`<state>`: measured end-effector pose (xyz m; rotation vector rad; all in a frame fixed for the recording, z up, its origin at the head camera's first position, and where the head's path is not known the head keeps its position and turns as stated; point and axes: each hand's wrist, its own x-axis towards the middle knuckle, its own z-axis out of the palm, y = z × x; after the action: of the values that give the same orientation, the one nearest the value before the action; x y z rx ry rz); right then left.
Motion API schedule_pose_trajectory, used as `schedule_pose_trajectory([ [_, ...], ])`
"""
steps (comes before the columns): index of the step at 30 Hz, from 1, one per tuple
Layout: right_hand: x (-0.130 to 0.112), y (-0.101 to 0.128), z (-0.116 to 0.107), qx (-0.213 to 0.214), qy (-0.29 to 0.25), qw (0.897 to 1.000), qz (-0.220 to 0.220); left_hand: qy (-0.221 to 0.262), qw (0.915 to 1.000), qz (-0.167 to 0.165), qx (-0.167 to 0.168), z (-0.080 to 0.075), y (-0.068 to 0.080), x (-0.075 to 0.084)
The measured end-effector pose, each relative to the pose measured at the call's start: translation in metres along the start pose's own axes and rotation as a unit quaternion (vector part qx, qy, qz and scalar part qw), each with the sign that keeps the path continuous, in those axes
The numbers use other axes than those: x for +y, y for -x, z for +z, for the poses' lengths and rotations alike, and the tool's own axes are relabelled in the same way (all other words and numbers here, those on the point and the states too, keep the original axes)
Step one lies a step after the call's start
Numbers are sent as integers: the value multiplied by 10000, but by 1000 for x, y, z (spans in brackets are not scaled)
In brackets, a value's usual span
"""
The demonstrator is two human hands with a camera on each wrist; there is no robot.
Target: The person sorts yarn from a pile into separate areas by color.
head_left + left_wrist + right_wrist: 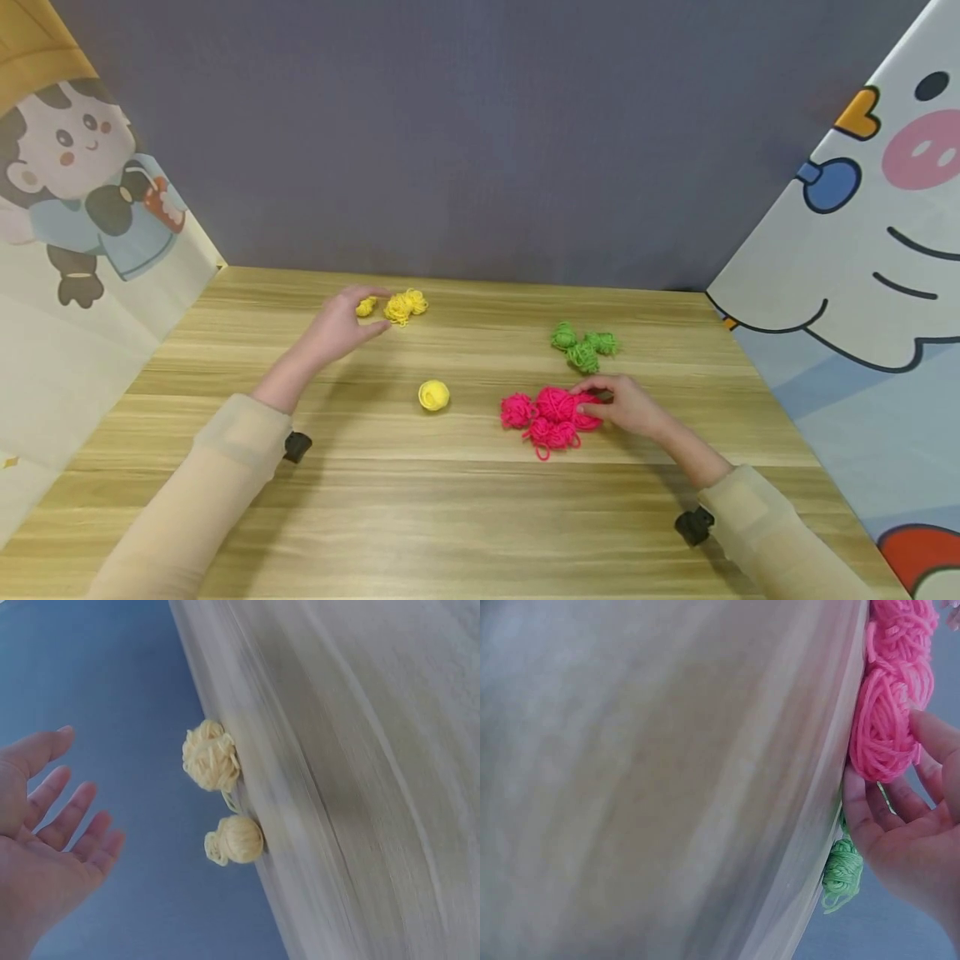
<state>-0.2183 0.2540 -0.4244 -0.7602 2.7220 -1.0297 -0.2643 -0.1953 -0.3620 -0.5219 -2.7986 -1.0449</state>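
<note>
My left hand hovers over the back left of the table, thumb and fingers spread apart and holding nothing. Just past its fingertips lie fluffy yellow yarn balls, and a smaller yellow yarn ball shows between thumb and fingers in the head view. The left wrist view has two yellow yarn balls beyond the hand. With its thumb on one side and fingers on the other, my right hand grips a pink yarn ball at the right end of the pink cluster.
Behind the pink cluster sit several green yarn balls, close together. A single tightly wound yellow ball lies mid-table, left of the pink ones. A grey panel stands along the back edge of the wooden table, with printed panels on both sides.
</note>
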Motion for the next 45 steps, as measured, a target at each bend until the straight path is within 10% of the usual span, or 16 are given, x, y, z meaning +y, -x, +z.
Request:
schedule_pose_trajectory([
  [26, -2, 2, -2, -33, 18, 10000, 31, 10, 9973, -514, 518, -12, -29, -40],
  [45, -4, 2, -3, -29, -7, 9999, 117, -54, 9965, -759, -338, -11, -43, -71],
])
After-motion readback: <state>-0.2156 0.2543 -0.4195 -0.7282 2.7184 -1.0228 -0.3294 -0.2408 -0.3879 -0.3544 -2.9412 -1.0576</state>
